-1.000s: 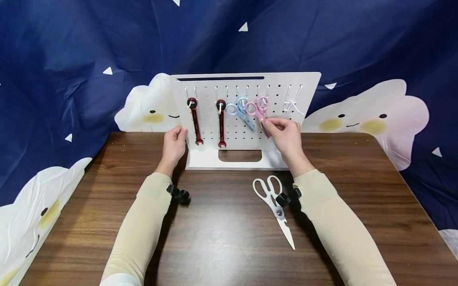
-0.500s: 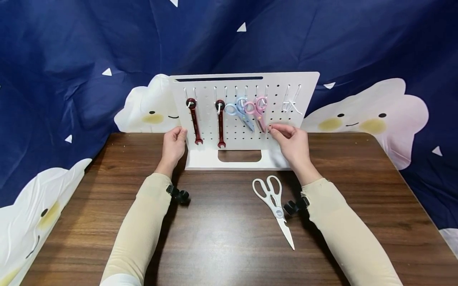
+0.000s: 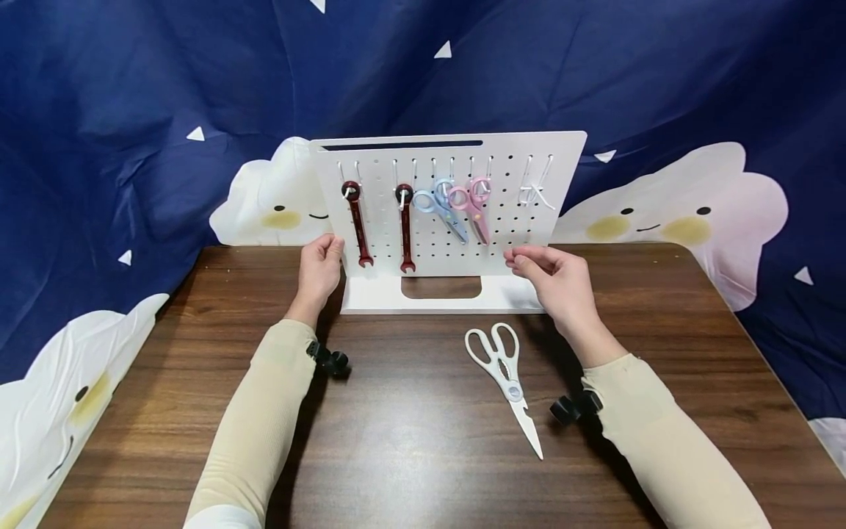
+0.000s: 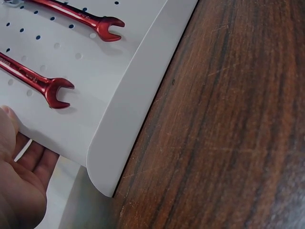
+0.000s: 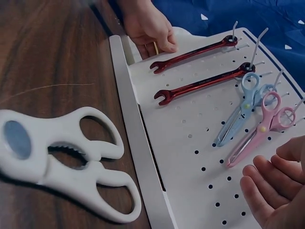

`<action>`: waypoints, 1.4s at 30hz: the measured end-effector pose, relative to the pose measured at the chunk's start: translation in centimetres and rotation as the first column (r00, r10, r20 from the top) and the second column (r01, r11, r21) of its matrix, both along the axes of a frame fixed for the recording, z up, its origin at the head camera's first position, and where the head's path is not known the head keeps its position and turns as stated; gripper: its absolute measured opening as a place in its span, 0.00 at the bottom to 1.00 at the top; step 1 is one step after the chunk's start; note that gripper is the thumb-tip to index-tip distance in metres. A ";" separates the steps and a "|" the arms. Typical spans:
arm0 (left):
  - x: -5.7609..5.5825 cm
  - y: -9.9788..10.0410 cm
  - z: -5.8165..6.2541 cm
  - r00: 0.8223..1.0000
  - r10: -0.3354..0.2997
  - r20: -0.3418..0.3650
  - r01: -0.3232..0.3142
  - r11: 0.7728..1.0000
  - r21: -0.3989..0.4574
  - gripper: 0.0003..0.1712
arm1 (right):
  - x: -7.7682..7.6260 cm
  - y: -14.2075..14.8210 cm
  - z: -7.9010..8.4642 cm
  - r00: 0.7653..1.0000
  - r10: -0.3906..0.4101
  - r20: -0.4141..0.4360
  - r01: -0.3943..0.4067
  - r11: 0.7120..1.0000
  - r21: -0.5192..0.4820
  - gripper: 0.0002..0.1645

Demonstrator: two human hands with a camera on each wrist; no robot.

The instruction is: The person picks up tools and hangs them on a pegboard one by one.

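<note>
My left hand (image 3: 320,270) grips the left edge of a white pegboard (image 3: 377,235), thumb in front and fingers behind. Two red wrenches (image 3: 358,224) hang from hooks on the board's left half. Beside them hang light blue scissors (image 3: 444,209) and pink scissors (image 3: 473,209), side by side and overlapping slightly. My right hand (image 3: 558,283) is just right of and below the pink scissors, fingers loosely bent and holding nothing. White kitchen scissors (image 3: 507,382) lie on the table in front of the board, handles toward it and blade tip toward me.
An unloaded white wire hook (image 3: 534,192) sits at the board's upper right. The board stands on a wide base with a cutout, on a brown wooden table (image 3: 410,411). A dark blue curtain (image 3: 423,66) with cloud prints hangs behind.
My right hand has let go of the pink scissors and moved right and toward me. The pink scissors stay hanging on their hook. My left hand keeps its grip on the board.
</note>
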State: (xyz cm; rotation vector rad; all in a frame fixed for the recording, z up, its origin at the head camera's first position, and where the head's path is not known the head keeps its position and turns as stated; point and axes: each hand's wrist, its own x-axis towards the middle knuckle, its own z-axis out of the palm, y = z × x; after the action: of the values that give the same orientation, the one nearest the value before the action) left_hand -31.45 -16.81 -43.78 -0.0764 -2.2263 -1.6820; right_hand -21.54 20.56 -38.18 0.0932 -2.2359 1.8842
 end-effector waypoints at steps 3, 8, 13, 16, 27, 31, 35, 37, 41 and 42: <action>0.0 0.0 -0.1 1.000 0.001 -0.006 -0.001 1.000 -0.002 0.17 | 0.8 0.3 0.0 1.000 0.016 -0.003 -0.016 1.000 0.022 0.17; -0.1 0.0 -0.2 1.000 0.001 -0.020 -0.001 1.000 0.007 0.18 | 1.9 0.8 -0.2 0.999 0.034 -0.009 -0.034 0.998 0.048 0.17; -0.1 0.0 -0.2 1.000 0.000 -0.018 0.000 1.000 0.014 0.19 | 3.1 1.1 -0.4 0.999 0.049 -0.004 -0.049 0.997 0.058 0.17; -0.1 0.1 -0.2 1.000 0.002 -0.010 -0.002 1.000 0.011 0.18 | 3.7 1.4 -0.7 0.999 0.053 0.004 -0.053 0.997 0.049 0.18; 0.0 0.1 0.0 1.000 0.006 -0.006 -0.006 1.000 0.007 0.17 | 5.6 1.9 -1.5 0.995 0.104 -0.007 -0.103 0.993 0.052 0.17; 0.0 0.0 -0.1 1.000 0.004 -0.007 -0.004 1.000 0.012 0.18 | 6.2 2.1 -1.7 0.994 0.109 -0.007 -0.109 0.993 0.054 0.15; 0.0 0.0 0.0 1.000 0.003 -0.008 -0.003 1.000 0.012 0.18 | 6.7 2.2 -1.9 0.993 0.117 -0.010 -0.116 0.992 0.052 0.15; 0.0 0.0 0.0 1.000 0.004 -0.005 -0.004 1.000 0.011 0.18 | 7.0 2.4 -2.0 0.993 0.119 -0.010 -0.119 0.992 0.052 0.15; 0.0 0.0 -0.1 1.000 0.004 -0.001 -0.004 1.000 0.009 0.18 | 7.5 2.8 -2.2 0.992 0.124 -0.006 -0.123 0.991 0.050 0.15; 0.1 0.0 0.0 1.000 0.004 0.001 -0.004 1.000 0.009 0.18 | 7.6 3.0 -2.2 0.992 0.124 -0.003 -0.124 0.991 0.051 0.15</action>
State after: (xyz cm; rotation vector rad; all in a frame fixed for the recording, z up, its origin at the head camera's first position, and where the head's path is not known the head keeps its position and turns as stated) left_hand -31.39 -16.76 -43.82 -0.0696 -2.2182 -1.6897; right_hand -13.92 23.51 -40.43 0.2509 -2.3233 1.8853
